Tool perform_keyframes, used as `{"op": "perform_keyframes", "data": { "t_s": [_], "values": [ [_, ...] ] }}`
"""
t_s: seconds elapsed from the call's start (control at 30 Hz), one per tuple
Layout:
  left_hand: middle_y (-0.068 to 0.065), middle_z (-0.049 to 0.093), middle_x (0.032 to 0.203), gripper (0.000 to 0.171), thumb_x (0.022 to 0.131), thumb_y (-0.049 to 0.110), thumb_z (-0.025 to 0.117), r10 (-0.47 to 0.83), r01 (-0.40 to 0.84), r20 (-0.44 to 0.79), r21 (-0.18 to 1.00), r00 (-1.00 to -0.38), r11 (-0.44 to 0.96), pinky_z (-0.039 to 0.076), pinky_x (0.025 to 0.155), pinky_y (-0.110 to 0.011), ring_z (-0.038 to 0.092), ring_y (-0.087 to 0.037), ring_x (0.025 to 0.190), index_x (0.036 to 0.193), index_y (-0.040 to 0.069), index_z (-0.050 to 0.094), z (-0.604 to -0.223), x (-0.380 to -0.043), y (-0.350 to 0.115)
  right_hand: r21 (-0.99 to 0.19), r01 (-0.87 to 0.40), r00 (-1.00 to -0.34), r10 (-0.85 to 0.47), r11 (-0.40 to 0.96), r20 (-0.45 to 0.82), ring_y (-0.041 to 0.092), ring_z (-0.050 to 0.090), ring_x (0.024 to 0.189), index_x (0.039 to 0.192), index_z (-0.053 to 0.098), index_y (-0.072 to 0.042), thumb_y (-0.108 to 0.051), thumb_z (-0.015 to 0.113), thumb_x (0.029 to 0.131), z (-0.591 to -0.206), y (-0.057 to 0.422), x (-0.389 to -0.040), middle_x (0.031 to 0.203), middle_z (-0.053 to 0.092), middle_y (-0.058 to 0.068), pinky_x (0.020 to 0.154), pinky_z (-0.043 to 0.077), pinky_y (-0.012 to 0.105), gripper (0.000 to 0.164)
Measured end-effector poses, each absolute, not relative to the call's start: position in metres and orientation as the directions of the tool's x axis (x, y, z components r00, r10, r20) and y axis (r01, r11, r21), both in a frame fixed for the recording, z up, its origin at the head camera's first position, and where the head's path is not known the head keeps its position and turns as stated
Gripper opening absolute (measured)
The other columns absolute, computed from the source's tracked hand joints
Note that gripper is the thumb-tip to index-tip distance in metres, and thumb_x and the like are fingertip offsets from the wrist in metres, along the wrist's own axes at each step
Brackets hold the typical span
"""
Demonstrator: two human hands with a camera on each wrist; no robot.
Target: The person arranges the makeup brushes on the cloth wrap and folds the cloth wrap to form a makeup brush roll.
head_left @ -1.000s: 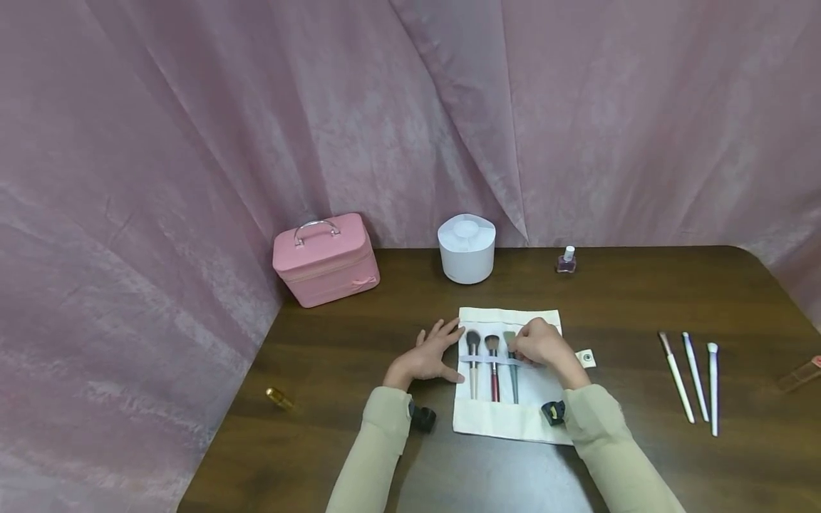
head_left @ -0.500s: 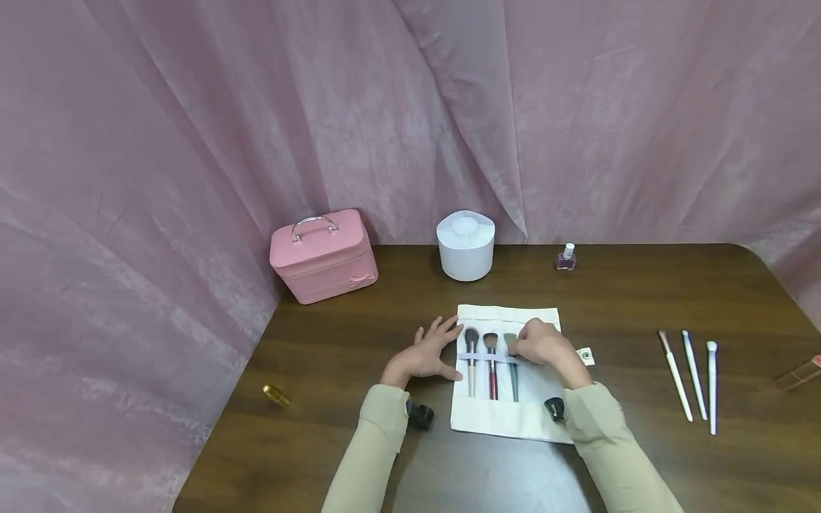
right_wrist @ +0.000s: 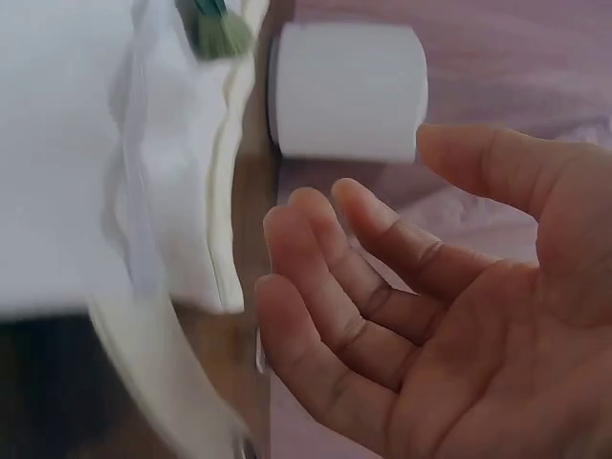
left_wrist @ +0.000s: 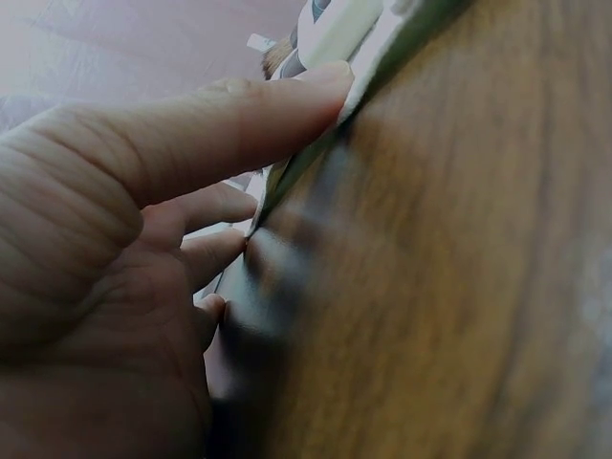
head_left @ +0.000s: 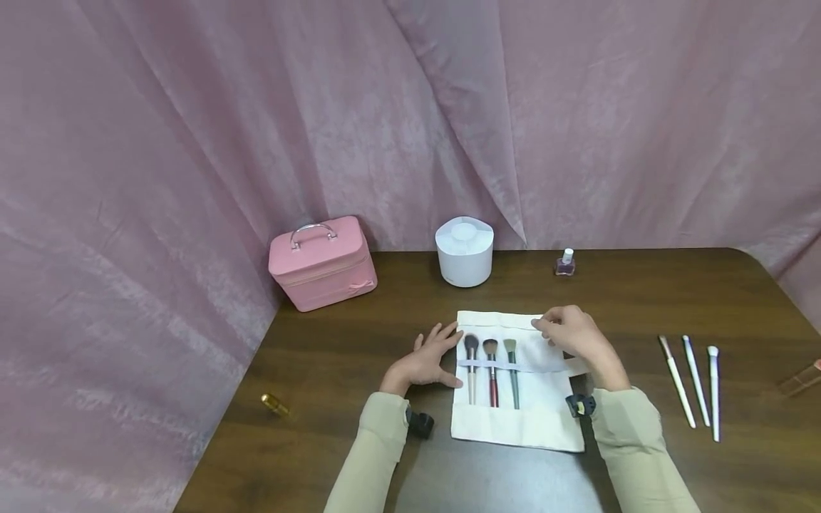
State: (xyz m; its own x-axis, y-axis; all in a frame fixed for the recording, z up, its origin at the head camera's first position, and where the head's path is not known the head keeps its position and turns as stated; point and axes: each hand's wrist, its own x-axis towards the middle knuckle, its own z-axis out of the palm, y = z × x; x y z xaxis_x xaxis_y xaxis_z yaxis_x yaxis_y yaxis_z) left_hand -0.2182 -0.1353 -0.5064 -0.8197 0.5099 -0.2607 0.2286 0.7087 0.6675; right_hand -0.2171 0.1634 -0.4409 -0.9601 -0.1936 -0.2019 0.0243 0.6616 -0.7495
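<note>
A white cloth brush roll (head_left: 541, 420) lies unfolded on the table. Three makeup brushes sit side by side under its elastic band: a dark-haired brush (head_left: 471, 345), a red-handled brush (head_left: 493, 388) and a green brush (head_left: 514, 385). My left hand (head_left: 425, 362) rests at the roll's left edge with fingers spread; in the left wrist view its thumb (left_wrist: 316, 91) touches the cloth edge. Over the roll's upper right corner hovers my right hand (head_left: 574, 333), its fingers loosely bent and holding nothing, as the right wrist view shows.
Three white-handled brushes (head_left: 714, 392) lie to the right, with a brownish tube (head_left: 800, 379) farther over. Along the back stand a pink case (head_left: 323, 263), a white round container (head_left: 465, 253) and a nail polish bottle (head_left: 564, 263). A gold tube (head_left: 274, 405) lies at left.
My right hand has let go of the green brush and moved up and to the right, uncovering it under the band. The left hand stays at the roll's edge.
</note>
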Motion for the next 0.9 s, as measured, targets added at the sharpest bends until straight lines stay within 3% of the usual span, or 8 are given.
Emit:
{"op": "perform_keyframes", "data": {
  "t_s": [0.27,0.4,0.47,0.57,0.7,0.8,0.9],
  "values": [
    [-0.002,0.011,0.169,0.095,0.083,0.019,0.085,0.523,0.247,-0.247,0.669,-0.816,0.701,-0.003,0.119,-0.059,-0.003,-0.029,0.155,0.16,0.012,0.03,-0.506,-0.218,-0.133,-0.771,0.062,-0.98,-0.106,0.634,-0.166,0.04,0.063,0.101,0.123,0.061,0.012,-0.031,0.052,0.105,-0.437,0.199,-0.215,0.113,0.065,0.029,0.084,0.051,0.053,0.047],
    [-0.003,0.011,0.17,0.096,0.083,0.02,0.085,0.527,0.25,-0.247,0.669,-0.813,0.7,-0.002,0.119,-0.059,-0.003,-0.029,0.155,0.16,0.011,0.029,-0.506,-0.218,-0.136,-0.836,0.071,-0.988,-0.075,0.544,-0.133,0.032,0.065,0.1,0.13,0.055,0.013,-0.033,0.05,0.107,-0.431,0.224,-0.213,0.119,0.061,0.031,0.085,0.053,0.044,0.052],
    [-0.004,0.011,0.169,0.096,0.083,0.02,0.086,0.529,0.25,-0.245,0.674,-0.812,0.695,-0.002,0.119,-0.06,-0.003,-0.03,0.155,0.16,0.009,0.03,-0.506,-0.218,-0.137,-0.872,0.079,-0.992,-0.045,0.483,-0.115,0.02,0.066,0.095,0.132,0.053,0.014,-0.032,0.05,0.107,-0.429,0.239,-0.211,0.115,0.063,0.024,0.082,0.055,0.033,0.052],
    [-0.004,0.011,0.169,0.095,0.083,0.02,0.085,0.53,0.25,-0.242,0.677,-0.812,0.692,-0.003,0.119,-0.06,-0.004,-0.031,0.155,0.16,0.01,0.03,-0.505,-0.219,-0.138,-0.906,0.065,-0.998,0.008,0.418,-0.068,0.005,0.066,0.084,0.128,0.054,0.012,-0.027,0.049,0.107,-0.426,0.261,-0.207,0.1,0.067,0.003,0.073,0.055,0.022,0.045],
    [-0.003,0.01,0.17,0.095,0.084,0.019,0.084,0.533,0.253,-0.244,0.674,-0.81,0.694,-0.004,0.119,-0.06,-0.005,-0.031,0.155,0.161,0.012,0.029,-0.505,-0.221,-0.138,-0.919,0.043,-0.997,0.069,0.392,-0.017,-0.002,0.064,0.078,0.121,0.057,0.01,-0.02,0.05,0.106,-0.423,0.286,-0.199,0.088,0.062,-0.02,0.07,0.055,0.018,0.033],
    [-0.003,0.01,0.17,0.095,0.084,0.019,0.084,0.538,0.256,-0.243,0.676,-0.807,0.69,-0.004,0.118,-0.061,-0.005,-0.031,0.155,0.161,0.011,0.029,-0.507,-0.222,-0.138,-0.891,0.049,-0.995,0.098,0.452,-0.005,-0.004,0.063,0.075,0.119,0.058,0.012,-0.019,0.05,0.106,-0.423,0.301,-0.193,0.085,0.06,-0.023,0.067,0.054,0.017,0.034],
    [-0.003,0.009,0.17,0.095,0.084,0.018,0.084,0.542,0.258,-0.241,0.68,-0.805,0.686,-0.004,0.118,-0.061,-0.005,-0.032,0.154,0.161,0.011,0.028,-0.508,-0.221,-0.137,-0.821,0.069,-0.993,0.116,0.566,-0.004,-0.003,0.062,0.071,0.121,0.06,0.012,-0.022,0.054,0.105,-0.425,0.313,-0.187,0.084,0.066,-0.014,0.062,0.052,0.02,0.038]
  ]
}}
